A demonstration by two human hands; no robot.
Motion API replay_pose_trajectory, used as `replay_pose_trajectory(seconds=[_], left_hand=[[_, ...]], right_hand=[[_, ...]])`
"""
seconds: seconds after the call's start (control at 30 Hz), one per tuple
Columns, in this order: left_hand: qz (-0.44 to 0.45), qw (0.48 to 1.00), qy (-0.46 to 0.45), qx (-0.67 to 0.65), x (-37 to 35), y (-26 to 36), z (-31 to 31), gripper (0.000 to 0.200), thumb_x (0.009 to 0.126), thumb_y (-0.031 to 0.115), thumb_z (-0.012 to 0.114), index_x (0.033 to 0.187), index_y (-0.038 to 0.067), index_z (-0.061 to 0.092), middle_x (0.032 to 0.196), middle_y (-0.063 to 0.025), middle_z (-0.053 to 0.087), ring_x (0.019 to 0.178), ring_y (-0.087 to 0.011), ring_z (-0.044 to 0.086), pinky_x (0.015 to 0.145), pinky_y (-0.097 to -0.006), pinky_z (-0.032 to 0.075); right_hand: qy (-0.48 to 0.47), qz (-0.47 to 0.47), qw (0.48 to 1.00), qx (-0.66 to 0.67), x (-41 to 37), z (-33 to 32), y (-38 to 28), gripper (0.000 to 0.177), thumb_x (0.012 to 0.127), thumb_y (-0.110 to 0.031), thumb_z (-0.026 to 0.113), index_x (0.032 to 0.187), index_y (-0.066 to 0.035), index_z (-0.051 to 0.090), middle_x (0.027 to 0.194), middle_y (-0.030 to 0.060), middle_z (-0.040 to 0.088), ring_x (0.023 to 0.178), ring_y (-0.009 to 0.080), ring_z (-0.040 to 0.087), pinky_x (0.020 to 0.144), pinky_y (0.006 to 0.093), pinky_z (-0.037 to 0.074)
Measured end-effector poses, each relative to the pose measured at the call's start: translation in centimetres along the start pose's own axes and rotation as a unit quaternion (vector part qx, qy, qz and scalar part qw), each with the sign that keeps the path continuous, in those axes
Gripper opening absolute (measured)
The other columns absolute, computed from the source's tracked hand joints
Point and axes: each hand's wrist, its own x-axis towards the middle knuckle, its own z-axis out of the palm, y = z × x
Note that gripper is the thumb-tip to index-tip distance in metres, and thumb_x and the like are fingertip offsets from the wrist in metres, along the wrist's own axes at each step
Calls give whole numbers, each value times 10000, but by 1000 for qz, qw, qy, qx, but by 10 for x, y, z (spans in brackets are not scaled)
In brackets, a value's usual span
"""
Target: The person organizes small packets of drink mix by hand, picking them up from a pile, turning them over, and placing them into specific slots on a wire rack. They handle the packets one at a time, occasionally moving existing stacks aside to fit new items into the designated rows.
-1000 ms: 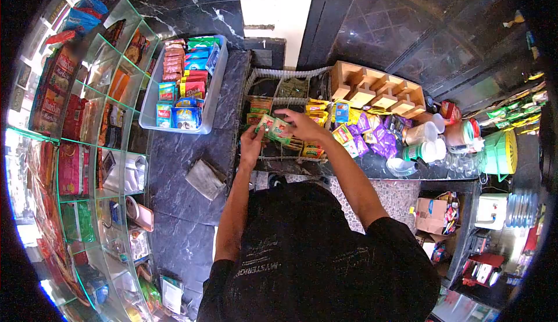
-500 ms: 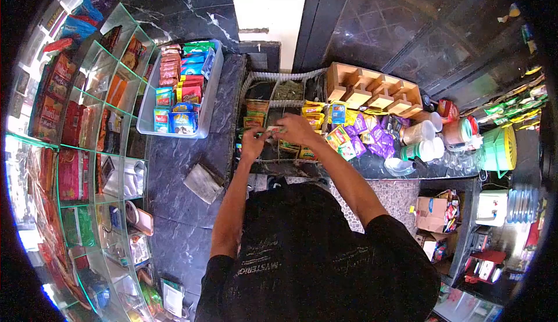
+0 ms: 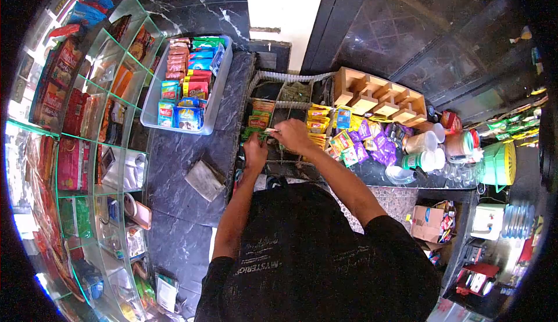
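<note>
My left hand [image 3: 254,152] is closed at the front of the wire basket [image 3: 266,75], its fingertips on a green sachet [image 3: 254,131]. Beside it, my right hand [image 3: 292,135] pinches a small pale sachet [image 3: 271,130], mostly covered by the fingers. Orange-and-green drink sachets [image 3: 263,108] stand in a row in the basket just beyond my left hand. Yellow sachets [image 3: 318,120] fill the compartment to the right of my right hand.
A clear plastic bin [image 3: 210,125] of sachets stands on the dark counter at left, near a folded grey cloth [image 3: 205,181]. Rightward are a wooden divided rack [image 3: 379,96], purple packets [image 3: 381,143] and jars [image 3: 419,137]. Glass shelves [image 3: 125,147] line the far left.
My hands, close together around a small sachet before, are slightly apart now. The left one has moved to a green sachet, while the right keeps the small one. The view has shifted slightly.
</note>
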Motion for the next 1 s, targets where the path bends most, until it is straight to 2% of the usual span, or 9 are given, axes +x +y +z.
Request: replay_pose_trajectory(seconds=[0.07,0.17,0.3,0.4,0.47,0.7,0.77,0.9,1.0], left_hand=[[-36,999,6,7,2,1,1,261,760,3,722,991,-31,605,781,-219,631,729,-407,647,644,-485,496],[-39,999,-1,18,2,0,2,266,757,20,732,989,-24,610,820,-220,647,747,-395,658,660,-482,507],[-19,998,9,57,2,-3,5,277,758,52,747,992,-19,617,862,-217,664,797,-400,671,695,-483,526],[-8,997,-29,76,8,2,2,289,765,73,749,1008,-13,619,919,-219,677,848,-416,674,735,-497,537],[-70,988,-84,111,13,13,-1,303,774,86,750,1032,-4,620,968,-221,682,902,-429,669,772,-510,535],[-89,982,-91,137,12,11,5,330,780,72,737,1082,7,622,1012,-201,668,955,-413,655,814,-509,525],[46,989,-10,141,7,4,6,304,774,56,731,1063,5,653,983,-182,643,939,-401,643,812,-492,524],[65,995,5,70,2,-5,2,260,763,51,736,1015,1,694,955,-171,620,930,-394,632,814,-475,520],[97,995,15,36,1,-14,6,200,757,52,741,947,-7,719,945,-176,615,915,-392,634,807,-473,518]], right_hand=[[-5,30,1000,-3,-2,8,1,287,878,-373,689,862,-93,753,771,175,694,772,388,675,705,509,531],[15,32,999,-23,-12,20,5,237,837,-331,698,785,-101,723,771,151,701,769,369,690,702,505,540],[27,23,999,-33,-15,29,6,257,863,-332,686,802,-88,739,732,164,689,767,355,683,700,494,531],[-13,49,992,-112,-9,41,1,184,820,-257,689,769,-85,730,739,153,698,761,333,694,711,471,528],[-15,28,986,-166,-7,44,1,115,783,-175,682,779,-71,731,780,160,713,782,315,716,708,460,537],[-42,43,984,-168,-3,36,-11,133,810,-140,616,784,-87,736,793,134,717,783,302,711,734,452,528],[-28,51,982,-180,-1,38,-10,133,810,-158,625,783,-86,734,792,137,717,775,297,709,742,450,525],[-34,53,983,-172,0,34,-10,134,807,-176,635,777,-90,733,785,138,716,785,298,712,744,450,524],[-50,42,984,-168,4,36,-5,119,804,-193,665,803,-104,743,839,144,726,876,304,708,771,445,518]])
